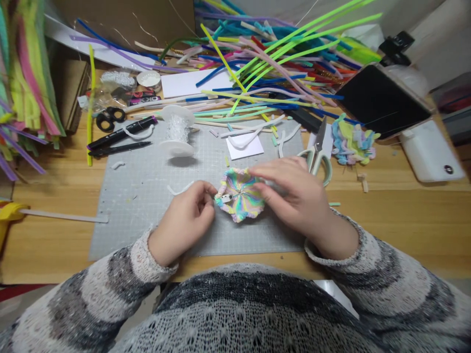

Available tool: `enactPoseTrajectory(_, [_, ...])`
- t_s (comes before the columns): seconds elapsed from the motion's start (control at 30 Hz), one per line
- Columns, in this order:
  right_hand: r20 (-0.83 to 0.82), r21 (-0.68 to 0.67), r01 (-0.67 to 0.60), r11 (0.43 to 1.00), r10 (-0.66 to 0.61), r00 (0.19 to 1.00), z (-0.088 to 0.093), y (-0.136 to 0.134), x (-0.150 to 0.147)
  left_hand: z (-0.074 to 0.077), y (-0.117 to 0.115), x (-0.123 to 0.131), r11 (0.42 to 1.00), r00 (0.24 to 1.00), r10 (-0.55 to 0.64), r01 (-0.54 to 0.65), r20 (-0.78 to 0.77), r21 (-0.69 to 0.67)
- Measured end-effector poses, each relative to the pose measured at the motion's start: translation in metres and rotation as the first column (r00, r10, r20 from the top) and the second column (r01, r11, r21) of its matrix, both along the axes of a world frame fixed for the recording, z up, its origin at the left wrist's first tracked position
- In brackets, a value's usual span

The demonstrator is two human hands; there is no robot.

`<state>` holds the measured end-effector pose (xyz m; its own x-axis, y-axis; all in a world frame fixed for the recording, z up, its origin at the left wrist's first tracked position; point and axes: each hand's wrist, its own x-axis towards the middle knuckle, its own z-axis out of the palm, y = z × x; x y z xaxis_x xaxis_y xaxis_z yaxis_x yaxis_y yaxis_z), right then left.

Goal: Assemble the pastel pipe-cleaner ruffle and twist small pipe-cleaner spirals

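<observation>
Over the grey cutting mat (136, 211) is a round, ruffled flower made of pastel pipe cleaners (245, 201), with a wire knot at its middle. A small white and silver clip (226, 198) lies on its left side. My left hand (189, 211) is closed, its thumb and fingers pinching the flower's left edge. At the right edge is my right hand (294, 193), thumb and fingers stretched out and apart, the fingertips near or touching the rim. Whether they press on it I cannot tell. A white pipe cleaner piece (180, 189) lies behind my left hand.
A spool of clear thread (176, 130) stands behind the hands. Light-handled scissors (317, 154) and another ruffled pastel piece (353, 139) lie to the right, near a dark tablet (384, 100). Loose pipe cleaners (257, 54) cover the back. A yellow glue gun (10, 213) is at left.
</observation>
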<state>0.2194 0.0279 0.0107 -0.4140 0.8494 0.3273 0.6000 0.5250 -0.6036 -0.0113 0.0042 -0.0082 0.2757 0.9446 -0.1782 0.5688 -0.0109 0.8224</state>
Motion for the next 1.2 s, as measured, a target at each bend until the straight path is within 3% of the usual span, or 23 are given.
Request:
enactPoseTrajectory(0.1, [-0.021, -0.196, 0.164, 0.967, -0.172, 0.985, -0.004, 0.003, 0.002, -0.004, 0.0, -0.001, 0.994, 0.975, 0.089, -0.074, 0.205, -0.076])
enactPoseTrajectory(0.17, [-0.008, -0.385, 0.165, 0.908, -0.182, 0.983, -0.009, 0.003, 0.0, -0.003, 0.0, 0.001, 0.988, 0.944, 0.11, -0.07, 0.311, -0.137])
enactPoseTrajectory(0.23, [-0.039, -0.49, 0.119, 0.864, -0.158, 0.987, -0.015, 0.003, -0.004, -0.001, 0.0, 0.004, 0.984, 0.917, 0.109, -0.045, 0.383, -0.17])
enactPoseTrajectory(0.43, [-0.323, -0.469, 0.024, 0.883, -0.197, 0.926, -0.022, -0.002, -0.014, 0.003, -0.003, 0.01, 0.961, 0.878, 0.1, 0.037, 0.468, -0.274])
enactPoseTrajectory(0.63, [-0.437, -0.562, -0.143, 0.815, -0.146, 0.888, -0.018, -0.002, -0.022, 0.005, 0.004, 0.02, 0.976, 0.947, -0.018, 0.087, 0.32, -0.202])
enactPoseTrajectory(0.77, [-0.609, -0.512, -0.284, 0.811, -0.109, 0.786, -0.017, 0.002, -0.017, 0.003, 0.011, 0.027, 0.961, 0.936, 0.133, -0.042, 0.326, -0.272])
enactPoseTrajectory(0.87, [-0.68, -0.496, -0.233, 0.836, -0.208, 0.703, -0.022, 0.004, -0.015, 0.002, 0.017, 0.034, 0.934, 0.811, 0.291, -0.127, 0.507, -0.334])
enactPoseTrajectory(0.93, [-0.685, -0.548, -0.261, 0.795, -0.249, 0.684, -0.026, 0.006, -0.015, 0.002, 0.02, 0.039, 0.911, 0.745, 0.377, -0.19, 0.55, -0.366])
enactPoseTrajectory(1.0, [-0.695, -0.557, -0.289, 0.779, -0.247, 0.675, -0.03, 0.006, -0.018, 0.002, 0.023, 0.043, 0.909, 0.722, 0.397, -0.225, 0.567, -0.351])
enactPoseTrajectory(1.1, [-0.719, -0.478, -0.283, 0.832, -0.185, 0.67, -0.035, 0.007, -0.021, -0.001, 0.027, 0.044, 0.946, 0.743, 0.324, -0.243, 0.585, -0.215])
enactPoseTrajectory(1.2, [-0.719, -0.409, -0.292, 0.865, -0.108, 0.687, -0.04, 0.007, -0.023, -0.006, 0.029, 0.042, 0.942, 0.795, 0.331, -0.309, 0.508, -0.131])
